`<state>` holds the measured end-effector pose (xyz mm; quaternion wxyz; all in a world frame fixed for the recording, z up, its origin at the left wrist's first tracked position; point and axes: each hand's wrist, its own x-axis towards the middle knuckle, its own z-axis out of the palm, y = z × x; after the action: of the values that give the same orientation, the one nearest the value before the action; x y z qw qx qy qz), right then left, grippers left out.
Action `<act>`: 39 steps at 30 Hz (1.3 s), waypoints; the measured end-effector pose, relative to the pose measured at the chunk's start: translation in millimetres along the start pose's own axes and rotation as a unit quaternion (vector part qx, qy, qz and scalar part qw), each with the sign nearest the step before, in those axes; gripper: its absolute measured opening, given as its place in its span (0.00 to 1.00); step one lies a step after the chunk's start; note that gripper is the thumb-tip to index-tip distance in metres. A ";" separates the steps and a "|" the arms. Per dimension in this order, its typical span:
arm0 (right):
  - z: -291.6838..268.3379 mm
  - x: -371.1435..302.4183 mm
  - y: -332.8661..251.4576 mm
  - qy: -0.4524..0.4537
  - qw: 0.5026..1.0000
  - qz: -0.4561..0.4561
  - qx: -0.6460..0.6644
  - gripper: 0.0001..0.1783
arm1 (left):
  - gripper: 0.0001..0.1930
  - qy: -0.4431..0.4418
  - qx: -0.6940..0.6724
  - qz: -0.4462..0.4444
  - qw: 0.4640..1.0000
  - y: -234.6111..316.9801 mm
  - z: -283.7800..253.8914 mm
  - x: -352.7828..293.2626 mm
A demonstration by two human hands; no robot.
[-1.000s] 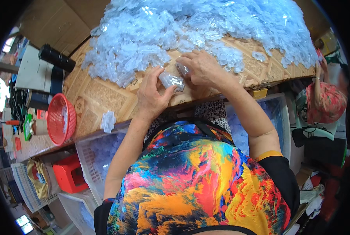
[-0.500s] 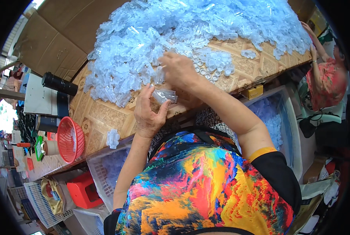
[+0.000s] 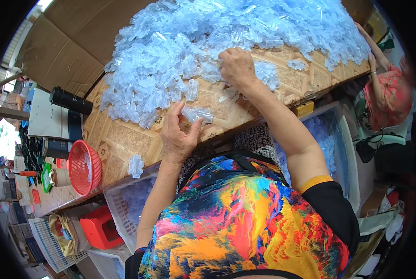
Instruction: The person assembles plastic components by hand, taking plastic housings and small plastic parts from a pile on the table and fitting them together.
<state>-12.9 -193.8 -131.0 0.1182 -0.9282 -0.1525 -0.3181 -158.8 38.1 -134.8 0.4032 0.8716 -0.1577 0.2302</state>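
Note:
My left hand (image 3: 179,135) rests near the table's front edge. Its thumb and fingers curve around a few clear plastic pieces (image 3: 197,115), tube-like in shape, lying against the tabletop. Farther right, my right hand (image 3: 238,67) is above the table with its fingers curled down; whatever they grip, if anything, is hidden. Beside and partly under it are small round clear caps (image 3: 266,74). A large heap of clear bluish plastic pieces (image 3: 156,60) spreads behind both hands. One short clear piece (image 3: 192,89) lies between my hands at the heap's near edge.
To the left are a red plastic basket (image 3: 83,167) and a black cylinder (image 3: 71,100). A small clear cluster (image 3: 136,166) sits at the table edge. Below the edge stands a bin of clear pieces (image 3: 317,135). Another person (image 3: 388,100) reaches toward the heap at far right.
My right hand has moved right, away from my left hand, and now covers part of the round caps. My left hand stays almost in place around the clear pieces.

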 end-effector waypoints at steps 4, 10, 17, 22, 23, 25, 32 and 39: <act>-38.0 0.9 -17.1 -0.004 0.980 0.070 0.186 0.10 | 0.33 0.007 -0.002 -0.005 1.000 -5.1 0.3 -3.2; -55.5 -16.1 -26.0 -0.188 0.852 0.185 0.453 0.13 | 0.33 0.009 -0.009 -0.003 1.000 -2.6 0.1 0.4; -52.0 -20.8 -35.4 -0.263 0.807 0.202 0.488 0.14 | 0.33 0.013 0.000 0.002 1.000 -1.3 -0.5 -0.5; -46.5 -23.4 -18.7 -0.375 0.691 0.158 0.597 0.15 | 0.33 0.012 0.007 0.011 1.000 -5.5 1.3 -0.7; -43.6 -24.6 -18.4 -0.376 0.690 0.159 0.597 0.15 | 0.33 0.010 0.015 0.014 1.000 -4.6 1.3 -0.7; -38.6 -25.8 -19.5 -0.366 0.730 0.143 0.559 0.15 | 0.33 0.007 0.009 0.010 1.000 -1.6 -0.2 0.1; -37.4 -24.0 -26.3 -0.270 0.717 0.251 0.592 0.20 | 0.33 0.006 -0.004 -0.009 1.000 2.9 0.1 -0.8; -40.2 4.0 -48.0 -0.099 0.888 0.087 0.441 0.30 | 0.32 -0.005 0.014 -0.008 1.000 2.4 -0.8 -0.8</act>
<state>-49.4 -161.3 -91.7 0.5265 -0.8169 -0.2065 -0.1132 -160.7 37.3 -133.3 0.3917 0.8795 -0.1498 0.2252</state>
